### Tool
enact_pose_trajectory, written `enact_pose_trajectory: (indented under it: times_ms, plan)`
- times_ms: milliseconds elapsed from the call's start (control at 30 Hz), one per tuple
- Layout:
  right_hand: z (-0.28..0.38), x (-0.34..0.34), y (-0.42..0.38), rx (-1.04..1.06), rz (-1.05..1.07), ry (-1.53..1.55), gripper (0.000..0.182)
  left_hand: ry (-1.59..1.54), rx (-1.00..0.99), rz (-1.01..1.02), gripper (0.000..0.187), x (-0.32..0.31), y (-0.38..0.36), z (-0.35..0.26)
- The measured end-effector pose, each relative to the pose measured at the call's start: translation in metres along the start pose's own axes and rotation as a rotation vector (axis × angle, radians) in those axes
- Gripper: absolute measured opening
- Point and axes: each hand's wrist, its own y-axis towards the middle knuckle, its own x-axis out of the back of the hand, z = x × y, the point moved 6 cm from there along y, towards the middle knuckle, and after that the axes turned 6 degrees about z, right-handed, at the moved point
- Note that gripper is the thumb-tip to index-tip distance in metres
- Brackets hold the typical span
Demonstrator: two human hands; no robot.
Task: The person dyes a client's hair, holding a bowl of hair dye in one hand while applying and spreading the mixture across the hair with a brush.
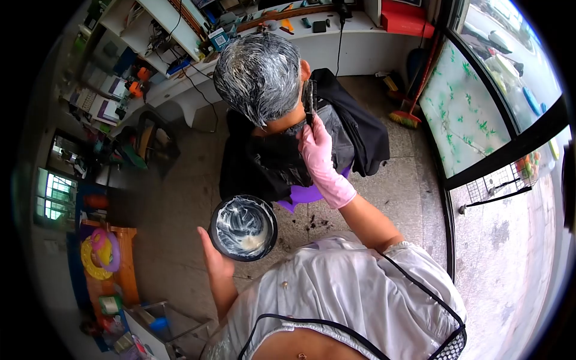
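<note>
My right hand (321,159), in a pink glove, is closed around the handle of a black dye brush (311,99). The brush points up beside the ear and neck of a seated person (258,75), whose hair is streaked with white cream. Black capes (360,135) cover that person's shoulders. Lower down, my bare left hand (217,264) holds a black bowl (273,237) from its left and underside, thumb against the rim. White cream is smeared inside the bowl. The fingers beneath it are hidden.
A white counter (354,39) with small tools runs behind the seated person. A broom (406,117) leans near the glass door on the right. Hair clippings (315,223) lie on the tiled floor. Shelves and a black chair (156,144) stand at the left.
</note>
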Motion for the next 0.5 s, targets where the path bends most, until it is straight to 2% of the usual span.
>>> enact_pose_trajectory:
  times_ms: [200,333,400,467,500]
  plan:
    - [-0.023,-0.014,-0.031,-0.124,0.038,0.104,0.037,0.003,-0.014,-0.018,0.066,-0.001,-0.001,-0.001]
    - [0.0,0.0,0.003,0.074,0.003,-0.006,0.034,-0.011,0.005,0.016,0.067,-0.001,-0.001,0.0]
    - [0.004,-0.004,0.015,0.028,0.04,-0.033,0.035,-0.01,0.01,0.0,0.067,-0.002,0.0,0.002]
    - [-0.005,-0.006,0.01,0.076,0.03,-0.085,0.035,-0.01,0.011,-0.01,0.067,0.0,0.002,0.001]
    - [-0.013,-0.005,0.006,0.043,0.018,-0.015,0.035,-0.006,0.012,0.02,0.066,0.001,0.002,0.002]
